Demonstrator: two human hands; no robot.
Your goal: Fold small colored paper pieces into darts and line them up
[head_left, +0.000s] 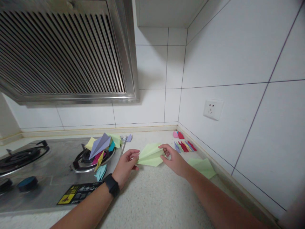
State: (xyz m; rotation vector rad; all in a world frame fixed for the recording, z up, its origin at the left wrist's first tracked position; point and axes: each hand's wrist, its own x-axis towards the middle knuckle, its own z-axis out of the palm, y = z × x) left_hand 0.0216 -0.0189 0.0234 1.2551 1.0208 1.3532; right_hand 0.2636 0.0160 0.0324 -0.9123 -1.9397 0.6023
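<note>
A light green paper plane (pixel 151 155) with creased wings is held just over the speckled countertop. My left hand (pixel 127 163), with a dark watch on its wrist, pinches the plane's left end between thumb and fingers. At the right end, my right hand (pixel 175 159) grips the paper's edge, thumb below and fingers above. Beyond my right hand lie several small folded paper pieces (pixel 185 146) in a row, purple, red and yellow. Partly hidden behind my right forearm is a light green paper sheet (pixel 205 167).
On the gas stove (pixel 59 178) at left, folded papers, among them a purple paper plane (pixel 101 145), cover the right burner. A teal folded paper (pixel 100 172) lies near the stove's edge. Pink and red pieces (pixel 178 135) sit in the corner. A range hood (pixel 66 57) hangs above.
</note>
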